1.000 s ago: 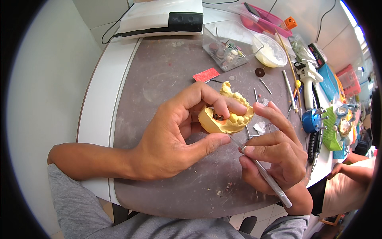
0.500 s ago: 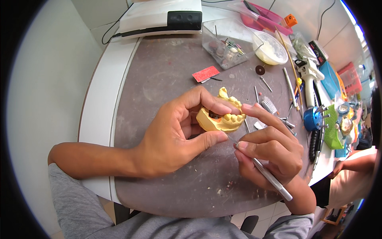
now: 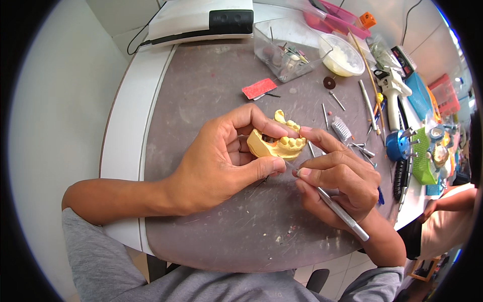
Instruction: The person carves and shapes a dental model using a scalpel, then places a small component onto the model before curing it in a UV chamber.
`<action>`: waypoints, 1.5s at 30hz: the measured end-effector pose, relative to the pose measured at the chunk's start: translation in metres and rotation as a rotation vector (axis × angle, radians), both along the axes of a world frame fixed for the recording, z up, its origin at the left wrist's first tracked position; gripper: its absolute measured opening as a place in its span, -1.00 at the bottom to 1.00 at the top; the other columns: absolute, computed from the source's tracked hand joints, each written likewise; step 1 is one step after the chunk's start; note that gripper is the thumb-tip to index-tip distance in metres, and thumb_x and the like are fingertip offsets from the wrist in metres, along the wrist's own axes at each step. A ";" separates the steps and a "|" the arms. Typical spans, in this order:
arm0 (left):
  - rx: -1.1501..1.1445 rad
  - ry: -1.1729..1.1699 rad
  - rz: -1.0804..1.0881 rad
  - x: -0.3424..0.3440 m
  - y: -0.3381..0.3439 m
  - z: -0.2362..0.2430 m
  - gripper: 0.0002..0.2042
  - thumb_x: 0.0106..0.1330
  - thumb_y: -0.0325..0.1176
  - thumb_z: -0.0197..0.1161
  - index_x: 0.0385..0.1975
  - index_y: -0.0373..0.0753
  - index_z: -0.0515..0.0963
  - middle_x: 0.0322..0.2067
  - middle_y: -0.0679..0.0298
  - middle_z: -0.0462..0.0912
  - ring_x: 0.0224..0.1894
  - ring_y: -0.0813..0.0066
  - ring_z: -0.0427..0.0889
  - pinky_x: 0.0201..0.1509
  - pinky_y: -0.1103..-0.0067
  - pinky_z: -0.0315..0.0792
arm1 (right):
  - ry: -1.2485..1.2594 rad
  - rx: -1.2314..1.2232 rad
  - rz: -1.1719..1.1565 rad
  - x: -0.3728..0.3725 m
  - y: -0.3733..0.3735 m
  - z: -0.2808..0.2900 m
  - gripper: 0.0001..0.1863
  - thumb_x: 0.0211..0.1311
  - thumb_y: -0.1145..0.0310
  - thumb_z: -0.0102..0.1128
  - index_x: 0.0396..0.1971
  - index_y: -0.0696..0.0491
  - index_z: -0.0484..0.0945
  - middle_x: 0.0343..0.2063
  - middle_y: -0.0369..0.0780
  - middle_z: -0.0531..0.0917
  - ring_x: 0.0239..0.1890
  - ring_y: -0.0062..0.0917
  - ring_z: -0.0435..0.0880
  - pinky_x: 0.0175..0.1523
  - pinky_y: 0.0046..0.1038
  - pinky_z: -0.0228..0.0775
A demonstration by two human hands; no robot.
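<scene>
My left hand (image 3: 216,156) is closed round a yellow plaster dental model (image 3: 274,149), its thumb along the near base and its index finger over the teeth. The model's row of teeth faces up and to the right. My right hand (image 3: 342,178) grips a slim silver hobby knife (image 3: 344,214) like a pen, its handle slanting down to the right. The thin blade end points at the model's lower edge, close to my left thumb; whether it touches is hard to tell. My right index finger is stretched to the model's right end.
Beyond the model lie a red rectangular piece (image 3: 259,89), a clear box (image 3: 289,55) of small rotary bits and a round plastic tub (image 3: 343,55). A brush (image 3: 341,128), loose burs, a blue cylindrical holder (image 3: 397,146) and a green basket (image 3: 423,158) stand right. A person's arm (image 3: 448,206) shows at far right.
The model has tipped slightly and shifted a little left in my left hand. My right hand with the knife has moved slightly up and left.
</scene>
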State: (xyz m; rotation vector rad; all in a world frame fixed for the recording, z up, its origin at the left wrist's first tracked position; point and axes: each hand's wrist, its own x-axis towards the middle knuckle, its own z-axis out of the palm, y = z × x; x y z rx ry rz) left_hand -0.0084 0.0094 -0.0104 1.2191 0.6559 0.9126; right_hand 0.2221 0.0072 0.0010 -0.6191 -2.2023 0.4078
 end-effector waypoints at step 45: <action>0.064 0.051 0.031 0.000 -0.002 0.000 -0.64 0.28 -0.67 0.30 0.02 -0.28 0.37 0.11 0.12 0.53 0.25 0.40 0.51 0.38 0.45 0.41 | -0.029 0.020 -0.010 0.000 0.001 0.006 -0.75 -0.08 0.62 0.45 -0.37 0.10 0.61 -0.45 -0.20 0.75 -0.01 -0.04 0.73 0.06 -0.18 0.61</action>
